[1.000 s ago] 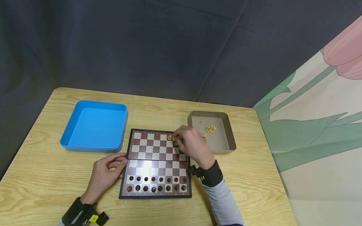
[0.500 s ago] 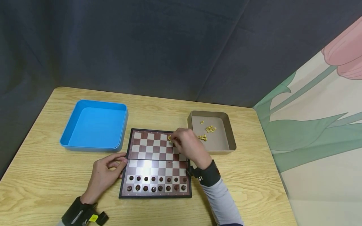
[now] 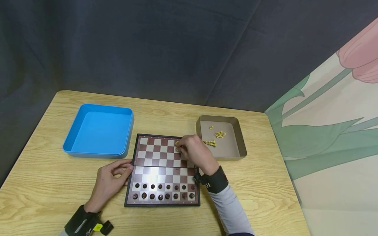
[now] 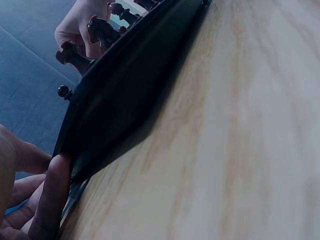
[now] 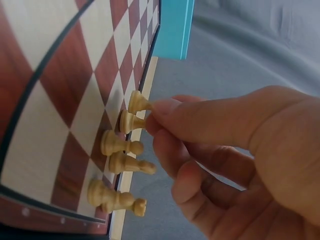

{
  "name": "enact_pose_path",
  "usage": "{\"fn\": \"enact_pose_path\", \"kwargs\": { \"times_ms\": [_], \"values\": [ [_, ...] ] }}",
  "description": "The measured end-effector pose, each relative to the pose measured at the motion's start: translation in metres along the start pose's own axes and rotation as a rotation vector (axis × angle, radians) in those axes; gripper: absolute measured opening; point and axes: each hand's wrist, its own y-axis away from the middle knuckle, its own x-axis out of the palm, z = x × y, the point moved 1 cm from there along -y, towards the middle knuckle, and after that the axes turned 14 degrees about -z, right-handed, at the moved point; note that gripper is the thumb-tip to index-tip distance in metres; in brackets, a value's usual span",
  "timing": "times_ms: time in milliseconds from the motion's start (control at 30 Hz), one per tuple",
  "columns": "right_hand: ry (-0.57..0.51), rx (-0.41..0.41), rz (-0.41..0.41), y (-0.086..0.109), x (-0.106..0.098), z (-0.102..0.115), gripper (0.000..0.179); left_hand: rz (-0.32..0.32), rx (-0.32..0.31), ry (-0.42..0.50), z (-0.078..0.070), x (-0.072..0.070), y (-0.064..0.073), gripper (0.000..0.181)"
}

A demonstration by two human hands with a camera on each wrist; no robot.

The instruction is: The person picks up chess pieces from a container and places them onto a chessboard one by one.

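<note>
On the wooden table lies an unfolded magnetic-style chessboard [image 3: 161,156]. My left hand [image 3: 110,180] holds its left edge near the fold, thumb and fingers against the rim. Over the far right corner, my right hand [image 3: 198,152] pinches the top of a cream chess piece [image 5: 136,102], likely a pawn, between thumb and forefinger. Its base is at the board; its head is hidden. Beside it stand several cream pieces, among them a pawn [image 5: 114,143] and a rook [image 5: 111,196]. Two rows of dark chess pieces [image 3: 160,197] stand along the near side.
A shallow blue tray [image 3: 98,131] sits behind the board to the left. At the right, a grey-brown tray [image 3: 230,150] holds several loose yellowish chess pieces [image 3: 220,134]. A dark curtain [image 3: 141,59] hangs behind the table.
My right hand has shifted slightly left and toward me over the board's far right corner, uncovering more pieces in the grey-brown tray. The left hand keeps its place.
</note>
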Motion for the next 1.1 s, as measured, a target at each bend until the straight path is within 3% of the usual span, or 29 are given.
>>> {"fn": "enact_pose_path", "kwargs": {
  "times_ms": [633,1100],
  "values": [
    [-0.007,0.005,0.044,0.000,0.006,0.000,0.009,0.003,-0.008,0.010,0.002,0.000,0.000,0.030],
    [0.028,-0.018,-0.010,-0.001,-0.005,-0.002,0.011,-0.001,-0.014,0.026,0.001,0.000,0.000,0.029]
  ]
}}
